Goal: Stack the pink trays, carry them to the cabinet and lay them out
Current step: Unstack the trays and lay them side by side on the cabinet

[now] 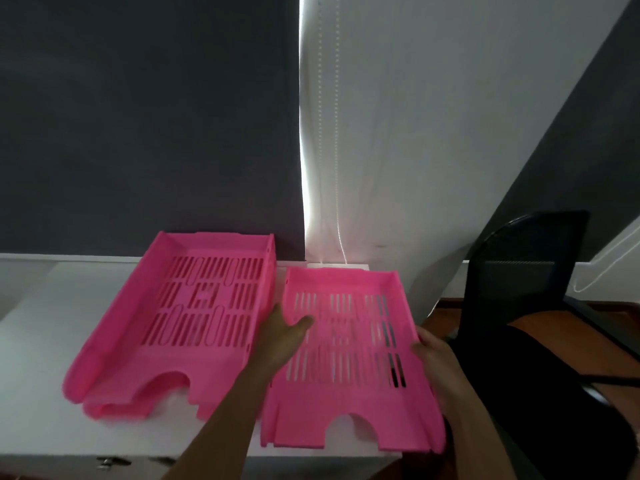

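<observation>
Two pink slotted trays sit nested as a stack (194, 306) on the white cabinet top (31, 393), left of centre. A single pink tray (349, 403) lies to the right, its right side reaching the cabinet's edge. My left hand (284, 337) grips this tray's left wall, thumb inside on the slotted floor. My right hand (433, 351) holds its right wall from outside. Whether the tray rests on the top or is lifted slightly, I cannot tell.
A dark wall and a white window blind (398, 133) with a bead cord rise behind the cabinet. A black mesh office chair (526, 271) stands close on the right, beside a brown desk (568, 337). A metal lock fitting (107, 462) shows on the cabinet's front.
</observation>
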{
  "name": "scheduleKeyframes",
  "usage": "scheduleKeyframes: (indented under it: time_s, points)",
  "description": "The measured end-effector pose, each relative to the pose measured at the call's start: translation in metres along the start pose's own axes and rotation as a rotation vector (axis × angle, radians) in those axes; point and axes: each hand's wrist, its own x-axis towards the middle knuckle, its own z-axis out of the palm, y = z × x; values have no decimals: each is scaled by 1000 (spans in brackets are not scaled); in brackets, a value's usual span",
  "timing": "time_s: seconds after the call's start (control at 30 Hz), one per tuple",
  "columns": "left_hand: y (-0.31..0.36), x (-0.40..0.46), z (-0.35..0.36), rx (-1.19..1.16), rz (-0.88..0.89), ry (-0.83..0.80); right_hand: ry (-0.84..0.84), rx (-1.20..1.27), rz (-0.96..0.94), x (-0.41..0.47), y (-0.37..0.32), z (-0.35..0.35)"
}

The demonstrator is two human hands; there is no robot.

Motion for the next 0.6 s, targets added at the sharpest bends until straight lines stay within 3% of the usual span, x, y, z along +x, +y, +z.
scheduleKeyframes:
  time_s: [0.2, 0.47, 0.6]
  points:
    - [0, -5, 12, 24, 20, 37, 13, 42, -14, 1, 5, 1]
    - [17, -5, -3, 15, 102, 56, 242, -165, -227, -3, -25, 43]
    - [27, -7, -42, -24, 162, 148, 163, -133, -311, -16, -53, 93]
